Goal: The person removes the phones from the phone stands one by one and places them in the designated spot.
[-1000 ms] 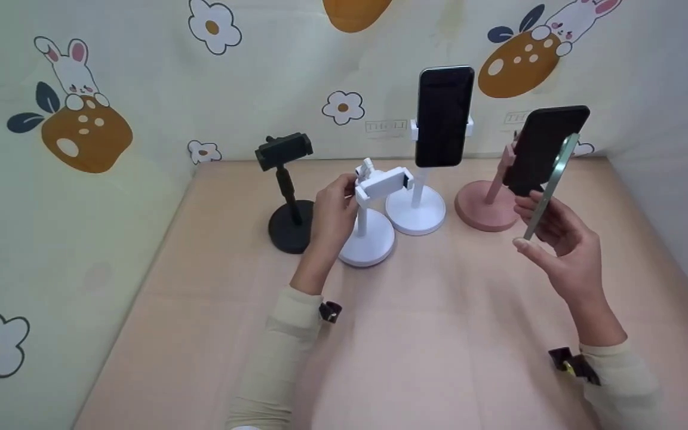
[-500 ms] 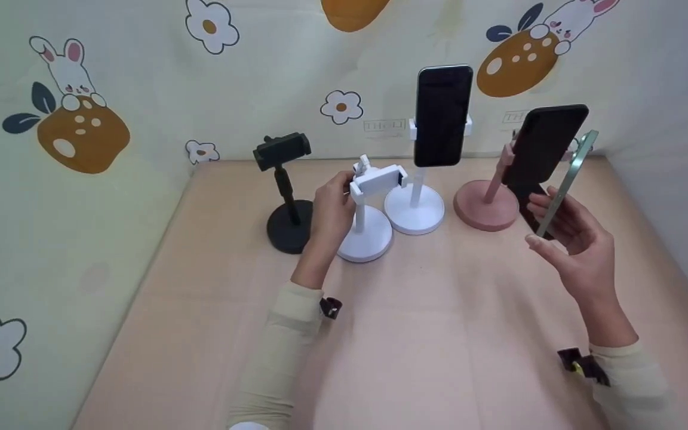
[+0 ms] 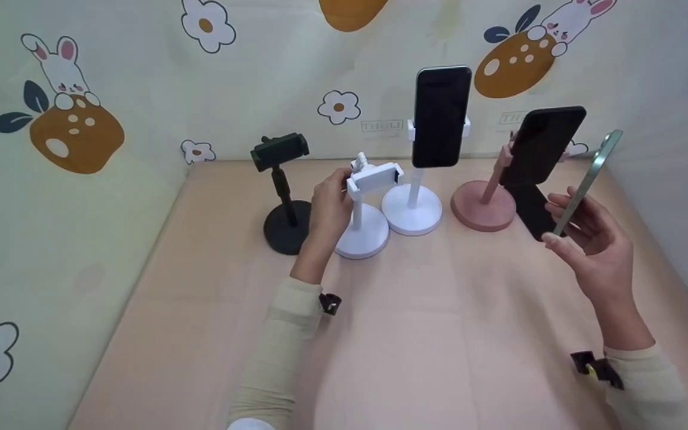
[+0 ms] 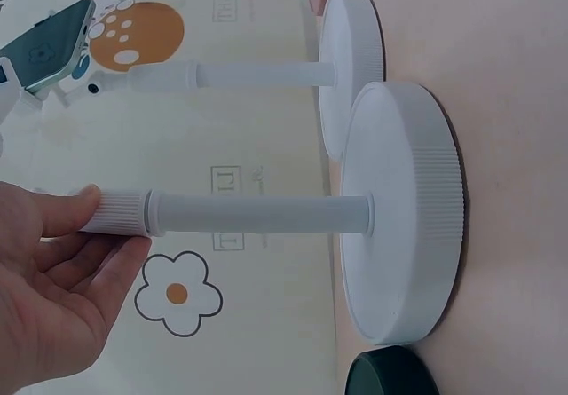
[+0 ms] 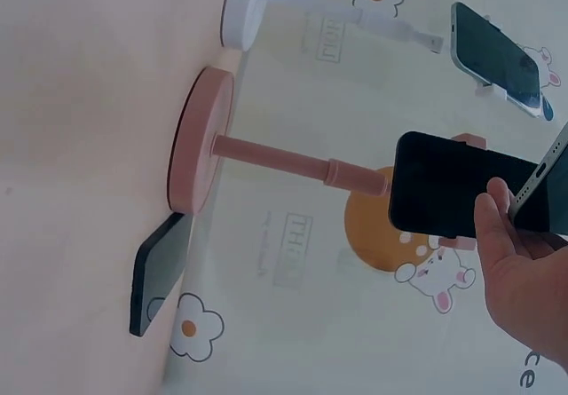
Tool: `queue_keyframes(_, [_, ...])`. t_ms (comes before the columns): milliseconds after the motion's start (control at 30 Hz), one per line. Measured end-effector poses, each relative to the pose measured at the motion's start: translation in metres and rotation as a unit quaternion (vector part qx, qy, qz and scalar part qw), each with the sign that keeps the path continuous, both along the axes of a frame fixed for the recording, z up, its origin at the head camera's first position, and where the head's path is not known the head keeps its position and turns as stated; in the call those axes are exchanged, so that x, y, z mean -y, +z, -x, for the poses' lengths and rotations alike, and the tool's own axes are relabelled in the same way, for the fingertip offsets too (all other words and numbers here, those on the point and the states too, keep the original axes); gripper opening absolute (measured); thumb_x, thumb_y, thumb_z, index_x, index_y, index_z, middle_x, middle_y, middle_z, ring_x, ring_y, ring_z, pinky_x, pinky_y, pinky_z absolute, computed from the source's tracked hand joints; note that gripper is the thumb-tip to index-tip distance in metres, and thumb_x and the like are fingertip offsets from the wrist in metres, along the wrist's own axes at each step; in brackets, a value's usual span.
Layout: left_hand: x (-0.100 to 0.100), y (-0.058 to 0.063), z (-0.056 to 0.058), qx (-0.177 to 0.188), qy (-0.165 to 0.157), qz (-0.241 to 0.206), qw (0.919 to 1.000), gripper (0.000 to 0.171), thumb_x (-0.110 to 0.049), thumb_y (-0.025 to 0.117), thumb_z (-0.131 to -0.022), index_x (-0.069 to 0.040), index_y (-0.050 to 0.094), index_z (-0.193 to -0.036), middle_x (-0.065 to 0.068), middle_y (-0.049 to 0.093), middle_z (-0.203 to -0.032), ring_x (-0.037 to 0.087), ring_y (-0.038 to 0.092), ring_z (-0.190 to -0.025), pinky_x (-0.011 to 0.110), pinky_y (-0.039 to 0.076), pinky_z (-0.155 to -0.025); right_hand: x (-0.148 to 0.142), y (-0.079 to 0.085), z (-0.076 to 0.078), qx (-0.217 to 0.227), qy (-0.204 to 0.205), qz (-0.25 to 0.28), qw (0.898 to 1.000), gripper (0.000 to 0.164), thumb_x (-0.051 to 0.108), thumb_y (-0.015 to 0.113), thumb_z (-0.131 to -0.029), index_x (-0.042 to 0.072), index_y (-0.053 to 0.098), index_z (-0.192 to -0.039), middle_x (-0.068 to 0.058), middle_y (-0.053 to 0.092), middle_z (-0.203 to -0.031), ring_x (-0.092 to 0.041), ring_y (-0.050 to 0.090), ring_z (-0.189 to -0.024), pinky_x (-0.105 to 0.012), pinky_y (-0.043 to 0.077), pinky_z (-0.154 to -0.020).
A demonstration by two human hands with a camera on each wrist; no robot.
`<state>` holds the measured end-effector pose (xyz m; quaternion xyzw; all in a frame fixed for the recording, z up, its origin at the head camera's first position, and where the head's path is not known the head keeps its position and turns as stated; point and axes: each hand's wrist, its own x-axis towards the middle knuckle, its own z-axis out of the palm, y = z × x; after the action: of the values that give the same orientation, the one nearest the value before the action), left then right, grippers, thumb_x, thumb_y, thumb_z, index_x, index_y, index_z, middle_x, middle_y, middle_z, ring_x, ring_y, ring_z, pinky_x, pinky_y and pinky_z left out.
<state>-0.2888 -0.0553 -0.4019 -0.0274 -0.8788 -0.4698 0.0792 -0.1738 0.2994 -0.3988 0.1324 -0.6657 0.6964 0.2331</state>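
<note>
My left hand (image 3: 331, 209) grips a white phone stand (image 3: 374, 232) near its top. In the left wrist view, thumb and fingers close round the ribbed collar (image 4: 122, 212) of its post, and its round base is down on the table. The clamp (image 3: 375, 177) of this stand holds no phone. At the right, my right hand (image 3: 604, 257) holds a phone with a pale green edge (image 3: 589, 182) by its lower end, tilted and raised above the table. In the right wrist view this phone (image 5: 546, 186) is partly cut off by the frame.
A black phone stand (image 3: 287, 227) is left of my left hand. Behind are a second white stand (image 3: 412, 209) bearing an upright phone (image 3: 441, 116) and a pink stand (image 3: 483, 206) bearing a dark phone (image 3: 542, 145). Another phone (image 3: 532, 212) lies flat beside the pink base.
My right hand has moved right with the green-edged phone, uncovering the phone lying on the table. The white stand in my left hand has shifted slightly toward the back.
</note>
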Motion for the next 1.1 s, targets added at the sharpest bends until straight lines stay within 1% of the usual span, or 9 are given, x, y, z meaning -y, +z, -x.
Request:
queue_keyframes(167, [0.002, 0.0, 0.001, -0.001, -0.003, -0.001, 1.0, 0.035, -0.003, 0.056, -0.1, -0.006, 0.058, -0.134, 0.013, 0.063, -0.136, 0.026, 0.061, -0.127, 0.035, 0.05, -0.109, -0.005, 0.0, -0.001, 0.009, -0.008, 0.022, 1.0, 0.065, -0.023, 0.066, -0.077, -0.003, 0.053, -0.138, -0.006, 0.071, -0.123, -0.012, 0.069, -0.111, -0.015, 0.052, -0.097])
queue_keyframes(267, [0.003, 0.0, 0.001, -0.002, -0.003, 0.004, 1.0, 0.035, -0.002, 0.057, -0.099, -0.006, 0.058, -0.134, 0.013, 0.063, -0.136, 0.027, 0.062, -0.127, 0.036, 0.051, -0.108, -0.009, 0.001, -0.001, 0.018, -0.026, 0.032, 0.999, 0.065, -0.023, 0.067, -0.078, -0.002, 0.053, -0.137, -0.005, 0.072, -0.122, -0.011, 0.069, -0.11, -0.014, 0.053, -0.096])
queue_keyframes(433, [0.003, 0.0, 0.001, -0.002, -0.004, 0.01, 0.9999, 0.036, -0.001, 0.058, -0.098, -0.006, 0.058, -0.134, 0.012, 0.064, -0.136, 0.026, 0.062, -0.127, 0.036, 0.05, -0.109, -0.016, 0.002, -0.001, 0.014, -0.048, 0.052, 0.997, 0.065, -0.023, 0.067, -0.077, -0.002, 0.051, -0.136, -0.006, 0.072, -0.121, -0.012, 0.07, -0.109, -0.014, 0.054, -0.094])
queue_keyframes(533, [0.003, 0.0, 0.001, 0.002, -0.007, 0.011, 0.9999, 0.037, -0.001, 0.058, -0.098, -0.007, 0.057, -0.134, 0.011, 0.063, -0.137, 0.026, 0.061, -0.128, 0.036, 0.05, -0.109, -0.021, 0.002, 0.001, 0.012, -0.065, 0.065, 0.996, 0.063, -0.022, 0.067, -0.076, -0.001, 0.051, -0.133, -0.008, 0.072, -0.12, -0.013, 0.071, -0.107, -0.015, 0.055, -0.092])
queue_keyframes(667, [0.003, -0.001, 0.001, 0.007, -0.009, 0.017, 0.9998, 0.036, -0.002, 0.057, -0.099, -0.007, 0.056, -0.135, 0.011, 0.064, -0.136, 0.025, 0.062, -0.127, 0.036, 0.051, -0.108, -0.028, 0.0, 0.005, 0.011, -0.092, 0.064, 0.994, 0.059, -0.022, 0.069, -0.075, -0.001, 0.053, -0.128, -0.009, 0.072, -0.119, -0.014, 0.071, -0.106, -0.015, 0.056, -0.091])
queue_keyframes(733, [0.003, -0.001, 0.001, 0.009, -0.01, 0.021, 0.9997, 0.036, -0.002, 0.057, -0.099, -0.007, 0.056, -0.135, 0.011, 0.064, -0.135, 0.025, 0.062, -0.126, 0.036, 0.051, -0.108, -0.032, -0.001, 0.007, 0.017, -0.112, 0.051, 0.992, 0.058, -0.02, 0.07, -0.075, 0.0, 0.054, -0.127, -0.007, 0.072, -0.119, -0.014, 0.07, -0.107, -0.013, 0.055, -0.091])
queue_keyframes(833, [0.004, -0.001, 0.001, 0.01, -0.012, 0.021, 0.9997, 0.036, -0.004, 0.058, -0.099, -0.007, 0.056, -0.135, 0.011, 0.064, -0.136, 0.024, 0.062, -0.126, 0.036, 0.051, -0.108, -0.038, -0.003, 0.009, 0.04, -0.149, 0.029, 0.988, 0.057, -0.016, 0.073, -0.077, 0.003, 0.055, -0.128, -0.004, 0.071, -0.121, -0.012, 0.068, -0.109, -0.01, 0.053, -0.091])
queue_keyframes(967, [0.004, -0.002, 0.001, 0.011, -0.015, 0.02, 0.9996, 0.037, -0.004, 0.058, -0.099, -0.008, 0.055, -0.136, 0.011, 0.063, -0.137, 0.024, 0.061, -0.128, 0.036, 0.05, -0.109, -0.045, -0.005, 0.013, 0.08, -0.193, 0.0, 0.978, 0.057, -0.008, 0.075, -0.079, 0.007, 0.055, -0.131, 0.0, 0.069, -0.124, -0.01, 0.064, -0.112, -0.008, 0.051, -0.092])
queue_keyframes(1100, [0.005, -0.002, 0.001, 0.018, -0.012, 0.021, 0.9995, 0.038, -0.004, 0.057, -0.099, -0.009, 0.055, -0.137, 0.01, 0.062, -0.138, 0.024, 0.061, -0.128, 0.036, 0.049, -0.11, -0.051, -0.006, 0.016, 0.104, -0.227, -0.02, 0.968, 0.057, -0.005, 0.077, -0.08, 0.008, 0.057, -0.131, 0.002, 0.068, -0.124, -0.011, 0.062, -0.112, -0.007, 0.051, -0.093])
